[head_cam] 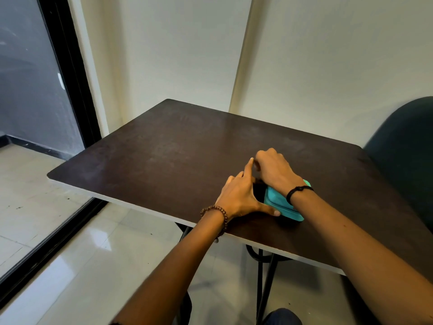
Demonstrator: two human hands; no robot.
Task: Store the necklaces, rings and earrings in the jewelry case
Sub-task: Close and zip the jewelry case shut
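A small turquoise jewelry case (280, 205) lies on the dark brown table (164, 160) near its front edge, mostly covered by my hands. My left hand (241, 195) rests against the case's left side, thumb along its near edge and index finger raised. My right hand (274, 170) lies over the case's far end with the fingers curled down, wrist crossing above the case. What the right fingers hold is hidden. No necklaces, rings or earrings show anywhere on the table.
A dark green chair (407, 156) stands at the table's right. A cream wall runs behind the table. A glass door with a black frame (70, 90) is at the left, above a glossy tiled floor (82, 254).
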